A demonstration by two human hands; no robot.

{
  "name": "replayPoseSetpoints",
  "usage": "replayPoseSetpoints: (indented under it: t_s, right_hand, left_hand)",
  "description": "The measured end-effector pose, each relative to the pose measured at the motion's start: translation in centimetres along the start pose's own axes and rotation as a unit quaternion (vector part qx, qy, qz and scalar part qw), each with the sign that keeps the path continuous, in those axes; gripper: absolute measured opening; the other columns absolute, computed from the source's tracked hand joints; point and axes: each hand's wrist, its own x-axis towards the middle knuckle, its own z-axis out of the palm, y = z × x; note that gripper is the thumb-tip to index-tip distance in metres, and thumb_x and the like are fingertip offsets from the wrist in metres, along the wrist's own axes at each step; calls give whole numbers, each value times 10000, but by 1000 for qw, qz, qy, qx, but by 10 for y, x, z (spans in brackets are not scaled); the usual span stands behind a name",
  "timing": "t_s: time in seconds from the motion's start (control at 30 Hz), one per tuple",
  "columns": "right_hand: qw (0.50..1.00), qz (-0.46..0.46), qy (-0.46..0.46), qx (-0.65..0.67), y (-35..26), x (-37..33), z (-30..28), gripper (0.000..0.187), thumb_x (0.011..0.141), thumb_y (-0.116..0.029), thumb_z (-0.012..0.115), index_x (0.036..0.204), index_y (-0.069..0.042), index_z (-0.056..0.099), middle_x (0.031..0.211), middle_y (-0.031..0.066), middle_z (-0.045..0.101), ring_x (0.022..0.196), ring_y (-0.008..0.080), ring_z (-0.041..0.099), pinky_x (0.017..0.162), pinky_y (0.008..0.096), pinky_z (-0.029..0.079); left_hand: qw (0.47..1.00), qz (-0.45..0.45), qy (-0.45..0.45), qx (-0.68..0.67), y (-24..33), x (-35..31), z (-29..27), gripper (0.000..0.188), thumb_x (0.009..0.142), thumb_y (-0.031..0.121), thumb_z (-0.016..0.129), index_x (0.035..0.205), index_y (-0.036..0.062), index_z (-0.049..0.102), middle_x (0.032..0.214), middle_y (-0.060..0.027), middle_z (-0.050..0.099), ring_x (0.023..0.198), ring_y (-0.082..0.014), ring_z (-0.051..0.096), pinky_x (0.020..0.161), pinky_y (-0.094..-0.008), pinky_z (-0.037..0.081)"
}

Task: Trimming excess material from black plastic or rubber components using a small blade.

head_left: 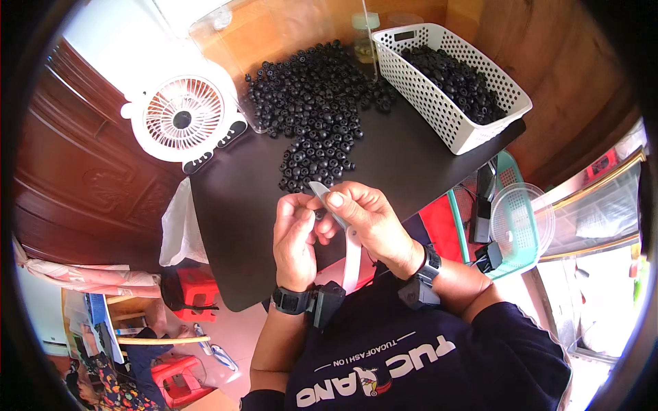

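Note:
My left hand (295, 240) pinches a small black round part (319, 214) with a hole in it, mostly hidden by the fingers. In my right hand (367, 212) is a knife (321, 190) with a pale blade and a white handle, its tip pointing up and to the left. Thumb and fingers press on the blade, close beside the black part; whether the edge touches it I cannot tell. Just beyond both hands, a heap of similar black round parts (315, 103) spreads over the dark tabletop (233, 219).
A white perforated basket (445, 103) full of black pieces stands at the far right. At the far left is a white fan (181, 120). A lidded jar (365, 34) stands behind the heap. Right of the table are a green basket (510, 257) and a clear round container (524, 219).

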Motion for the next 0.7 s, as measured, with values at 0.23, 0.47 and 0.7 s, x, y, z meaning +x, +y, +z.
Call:
replayPoseSetpoints:
  t_s: [0.23,0.47,0.7]
  right_hand:
    - [1000,-2,-3,-30,-4,-5,-8,250,959,-233,539,880,-6,609,691,43,598,569,113,567,526,249,484]
    - [998,-8,-17,-67,-6,-8,-11,261,961,-233,534,872,4,599,694,47,599,592,118,589,530,241,485]
    - [997,-17,-20,-73,-10,-11,-10,247,962,-220,533,872,0,601,708,49,605,623,117,601,576,243,491]
  left_hand:
    - [999,-28,7,27,-11,-10,8,232,952,258,457,986,36,516,746,2,500,635,-77,464,553,-210,369]
    - [997,-5,2,79,-9,-11,12,268,957,276,465,952,18,539,713,1,513,597,-66,455,556,-208,362]
    - [997,-4,2,78,-8,-12,-1,259,953,272,454,964,25,534,705,1,483,602,-78,443,549,-219,359]
